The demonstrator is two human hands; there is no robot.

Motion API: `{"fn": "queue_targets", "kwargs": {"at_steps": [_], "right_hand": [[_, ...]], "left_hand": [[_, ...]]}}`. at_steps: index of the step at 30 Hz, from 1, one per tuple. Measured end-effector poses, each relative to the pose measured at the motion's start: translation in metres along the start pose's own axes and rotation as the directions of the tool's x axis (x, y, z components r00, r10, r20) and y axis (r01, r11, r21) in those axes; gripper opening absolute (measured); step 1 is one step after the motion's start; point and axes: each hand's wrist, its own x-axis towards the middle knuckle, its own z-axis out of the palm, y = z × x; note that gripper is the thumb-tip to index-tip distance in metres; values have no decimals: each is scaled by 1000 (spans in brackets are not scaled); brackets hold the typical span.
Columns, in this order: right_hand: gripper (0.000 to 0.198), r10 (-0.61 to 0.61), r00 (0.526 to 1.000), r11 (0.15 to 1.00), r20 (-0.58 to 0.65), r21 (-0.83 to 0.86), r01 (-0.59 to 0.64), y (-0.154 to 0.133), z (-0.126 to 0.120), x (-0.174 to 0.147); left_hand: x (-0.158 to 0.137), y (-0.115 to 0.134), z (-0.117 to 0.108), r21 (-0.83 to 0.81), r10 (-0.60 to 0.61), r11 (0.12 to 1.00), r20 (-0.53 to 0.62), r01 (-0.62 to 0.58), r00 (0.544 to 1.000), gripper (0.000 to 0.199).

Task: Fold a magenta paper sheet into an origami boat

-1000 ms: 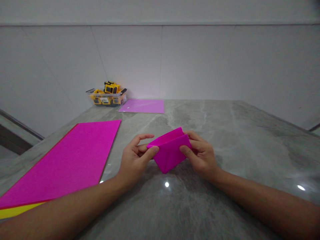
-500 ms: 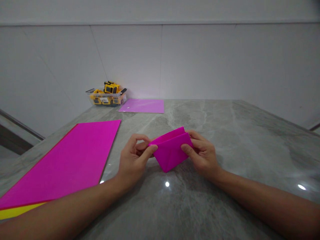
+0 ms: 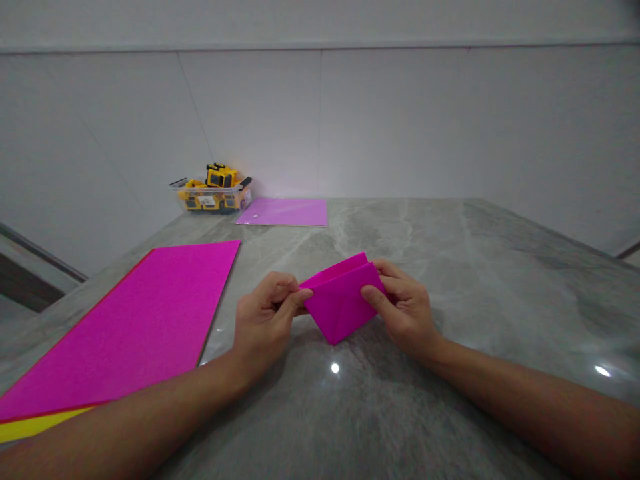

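One pale wall stood behind a grey marbled bench. To the left I saw pink card lying flat, a yellow sheet showing under its near edge. Farther back, a lilac sheet lay beside a clear tub of yellow toys. The left hand had a narrow grip, pinching the left corner of a folded paper; the right hand's grip held its right end. The pink paper was tilted, gaping along its top, between both hands over the bench.
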Motion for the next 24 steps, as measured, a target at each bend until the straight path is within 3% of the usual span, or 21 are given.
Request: {"fn": "queue_targets", "kwargs": {"at_steps": [9,12,18,24], "right_hand": [[18,-3,1000,1000,10,22,3,-1,-1,-1],[17,-20,999,999,37,39,19,-2,0,-1],[18,-53,996,997,78,55,48,-3,1,-1],[19,-17,996,998,86,70,11,0,0,-1]], "left_hand": [[1,7,0,21,0,1000,29,0,1000,14],[1,6,-1,28,-66,998,91,64,994,18],[0,3,-4,134,-28,991,199,1,980,22],[-3,5,-3,54,-30,998,222,18,975,23]]}}
